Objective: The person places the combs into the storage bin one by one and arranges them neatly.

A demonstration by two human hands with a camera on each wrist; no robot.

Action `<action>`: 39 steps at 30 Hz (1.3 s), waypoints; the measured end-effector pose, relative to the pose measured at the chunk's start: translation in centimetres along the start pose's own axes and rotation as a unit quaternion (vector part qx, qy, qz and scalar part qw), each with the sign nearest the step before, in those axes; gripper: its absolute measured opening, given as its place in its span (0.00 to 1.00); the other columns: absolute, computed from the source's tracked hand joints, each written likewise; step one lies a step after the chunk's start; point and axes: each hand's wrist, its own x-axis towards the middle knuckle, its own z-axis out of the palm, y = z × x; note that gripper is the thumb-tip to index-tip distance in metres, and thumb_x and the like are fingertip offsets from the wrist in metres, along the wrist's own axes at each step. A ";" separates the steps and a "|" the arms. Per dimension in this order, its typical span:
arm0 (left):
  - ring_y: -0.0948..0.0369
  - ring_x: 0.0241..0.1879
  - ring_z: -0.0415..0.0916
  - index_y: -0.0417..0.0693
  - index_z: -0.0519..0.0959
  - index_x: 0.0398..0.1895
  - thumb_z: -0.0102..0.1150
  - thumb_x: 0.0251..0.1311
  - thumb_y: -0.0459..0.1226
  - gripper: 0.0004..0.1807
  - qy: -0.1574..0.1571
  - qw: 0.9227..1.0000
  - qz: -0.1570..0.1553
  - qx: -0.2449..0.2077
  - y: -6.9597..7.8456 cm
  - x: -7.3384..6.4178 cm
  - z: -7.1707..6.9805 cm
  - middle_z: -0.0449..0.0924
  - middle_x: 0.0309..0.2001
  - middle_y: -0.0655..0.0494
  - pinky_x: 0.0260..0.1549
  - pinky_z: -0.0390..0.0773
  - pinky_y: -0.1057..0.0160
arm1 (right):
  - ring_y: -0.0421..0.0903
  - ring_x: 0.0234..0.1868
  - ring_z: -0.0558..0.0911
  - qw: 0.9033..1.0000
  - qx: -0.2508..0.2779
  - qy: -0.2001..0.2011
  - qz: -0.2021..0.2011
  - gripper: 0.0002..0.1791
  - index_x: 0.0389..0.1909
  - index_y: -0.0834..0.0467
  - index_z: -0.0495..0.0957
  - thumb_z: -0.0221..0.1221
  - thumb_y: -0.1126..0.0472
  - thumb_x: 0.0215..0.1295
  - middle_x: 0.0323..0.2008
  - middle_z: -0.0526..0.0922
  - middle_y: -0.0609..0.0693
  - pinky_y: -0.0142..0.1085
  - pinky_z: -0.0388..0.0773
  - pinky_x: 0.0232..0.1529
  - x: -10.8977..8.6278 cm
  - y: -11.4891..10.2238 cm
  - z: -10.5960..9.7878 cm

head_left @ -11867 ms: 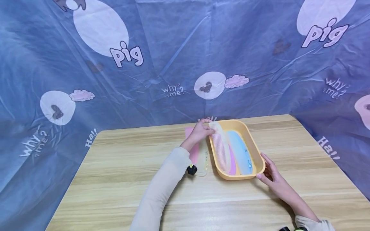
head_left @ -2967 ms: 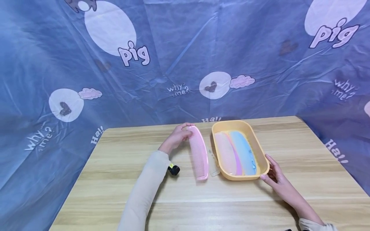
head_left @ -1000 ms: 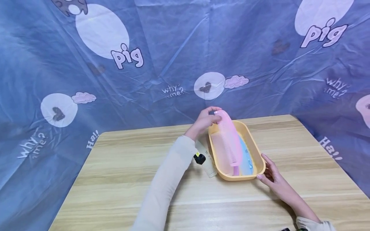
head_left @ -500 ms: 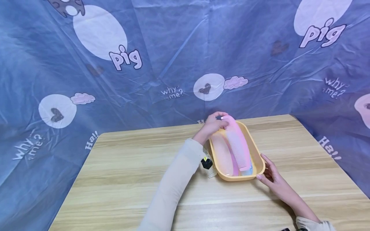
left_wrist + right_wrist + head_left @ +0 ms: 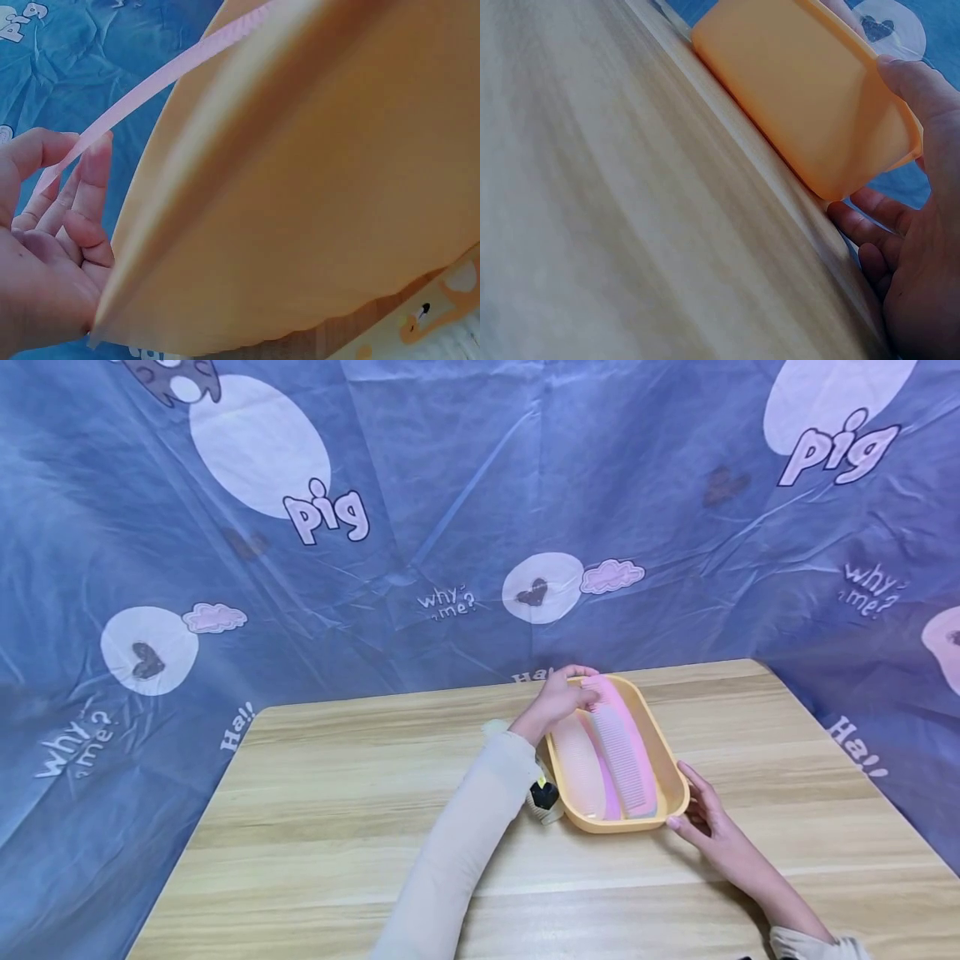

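My left hand point(image 5: 562, 697) pinches the far end of a pink comb point(image 5: 636, 739) between thumb and fingers. This comb lies slanted inside a yellow-orange plastic tub point(image 5: 666, 756), over a blue comb that it almost wholly hides. Left of it in the tub are a pale comb point(image 5: 581, 772) and the purple edge of another comb point(image 5: 611, 797). In the left wrist view the pink comb point(image 5: 150, 86) runs from the fingertips over the tub's rim. My right hand point(image 5: 708, 822) grips the tub's near right corner, thumb on the rim and fingers low on the wall point(image 5: 802, 97).
A clear comb point(image 5: 545, 814) lies on the wooden table point(image 5: 337, 818) against the tub's left side, partly hidden by the left sleeve and its wrist camera point(image 5: 543, 794). A blue printed cloth point(image 5: 420, 527) hangs behind the table's far edge.
Earlier a pale comb went into the tub. The left hand then lifted the pink comb from the table, carried it right and lowered it over the blue comb. The right hand stays on the tub.
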 end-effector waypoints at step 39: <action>0.64 0.41 0.80 0.44 0.72 0.62 0.67 0.55 0.31 0.29 -0.082 0.993 -0.007 0.086 0.3 -0.2 -0.8 0.83 0.50 0.44 0.52 0.74 0.50 | 0.16 0.54 0.62 1.000 0.018 -0.012 0.010 0.44 0.76 0.57 0.38 0.54 0.71 0.67 0.61 0.62 0.72 0.10 0.59 0.49 0.0 -0.2 -0.1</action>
